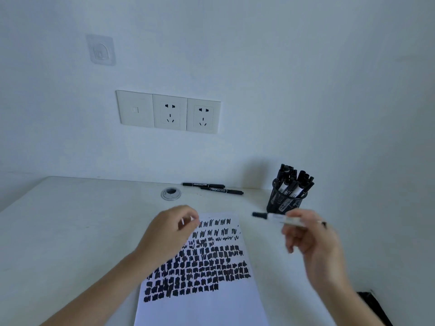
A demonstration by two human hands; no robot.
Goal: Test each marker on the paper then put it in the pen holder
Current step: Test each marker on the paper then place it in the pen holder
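A white sheet of paper [207, 304] lies on the white desk [70, 222], its upper half covered in black scribbles and blocks. My right hand [313, 243] is raised right of the sheet and pinches a white-barrelled marker [280, 218], whose black end points left. My left hand [169, 234] hovers over the sheet's top left corner with fingers curled towards the thumb; nothing shows in it. A black mesh pen holder [286, 203], packed with several markers, stands just behind my right hand. Two thin black markers [203, 185] [222, 190] lie near the wall.
A round cable grommet [171, 193] sits in the desk behind the paper. Wall sockets [169, 112] are mounted above it. A dark object [374, 307] shows at the desk's lower right edge.
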